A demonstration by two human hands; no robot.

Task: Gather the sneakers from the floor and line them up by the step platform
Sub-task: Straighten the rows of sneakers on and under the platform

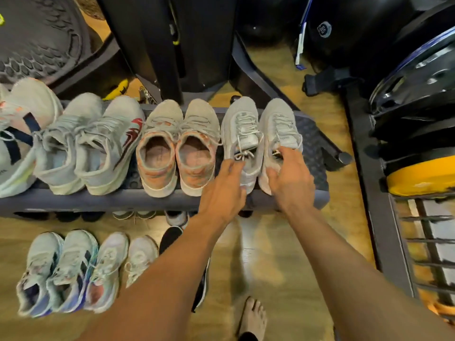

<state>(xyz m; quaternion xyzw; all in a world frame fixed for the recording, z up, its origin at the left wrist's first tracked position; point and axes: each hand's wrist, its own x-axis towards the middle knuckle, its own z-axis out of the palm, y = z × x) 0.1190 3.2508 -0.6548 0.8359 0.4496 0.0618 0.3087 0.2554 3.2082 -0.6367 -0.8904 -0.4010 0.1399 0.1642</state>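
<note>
Left hand (225,188) grips the left grey sneaker (240,129) by its heel, right hand (290,183) grips the right grey sneaker (278,124), both on the step platform (312,143), probably squaring them beside the peach-lined pair (177,143).

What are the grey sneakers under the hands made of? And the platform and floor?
Grey sneakers: likely knit or mesh fabric, matte and fuzzy-looking, with woven laces. Step platform: probably moulded plastic or rubber, dark, matte, with a raised grip pattern. Floor: looks like wood or wood-look laminate, with yellowish grain and a soft sheen.
</note>
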